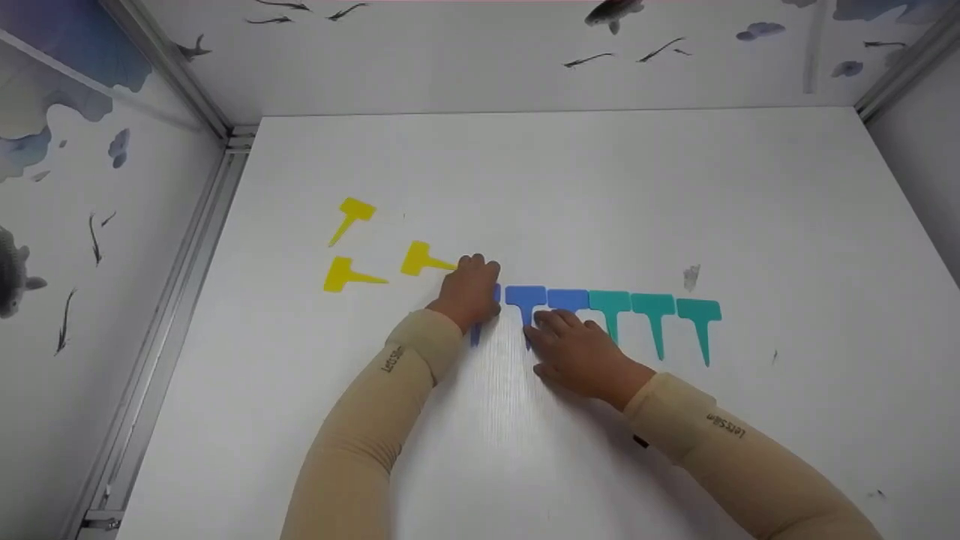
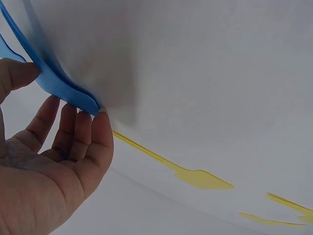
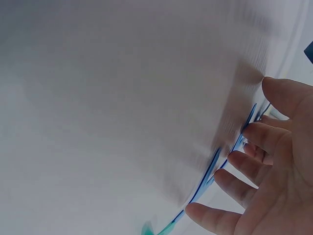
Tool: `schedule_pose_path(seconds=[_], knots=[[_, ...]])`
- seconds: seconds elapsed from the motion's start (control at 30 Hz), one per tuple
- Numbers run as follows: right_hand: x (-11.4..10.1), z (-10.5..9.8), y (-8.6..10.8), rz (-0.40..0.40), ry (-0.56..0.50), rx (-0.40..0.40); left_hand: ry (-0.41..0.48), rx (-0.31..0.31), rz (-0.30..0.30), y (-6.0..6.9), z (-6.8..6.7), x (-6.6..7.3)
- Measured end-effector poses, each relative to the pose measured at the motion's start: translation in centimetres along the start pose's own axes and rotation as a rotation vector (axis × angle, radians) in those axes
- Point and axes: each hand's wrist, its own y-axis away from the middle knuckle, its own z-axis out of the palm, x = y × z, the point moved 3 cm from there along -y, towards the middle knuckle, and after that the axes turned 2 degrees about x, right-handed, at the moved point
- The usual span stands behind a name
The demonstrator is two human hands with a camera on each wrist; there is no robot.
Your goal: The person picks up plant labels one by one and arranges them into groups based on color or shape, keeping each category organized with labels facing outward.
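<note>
On the bench, the right hand touches blue tags with spread fingers. Just beyond, the left hand pinches the leftmost blue tag, stem pointing nearward; yellow tags lie farther left, the closest stem-first toward this hand

Leftmost blue tag part. hid. by L hand — sleeves cropped.

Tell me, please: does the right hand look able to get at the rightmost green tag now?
Probably yes: the rightmost green tag lies uncovered, and the right hand, nearby, does not seem to grip anything.
</note>
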Motion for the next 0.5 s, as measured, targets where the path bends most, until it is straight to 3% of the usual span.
schedule_pose_path(seconds=[0.33, 0.5], knots=[[0.01, 0.06, -0.03, 0.010, -0.017, -0.017, 0.008, 0.012, 0.018, -0.10, -0.05, 0.02], [-0.01, 0.28, -0.07, -0.005, 0.000, 0.017, -0.005, 0.018, 0.023, -0.27, 0.01, 0.10]])
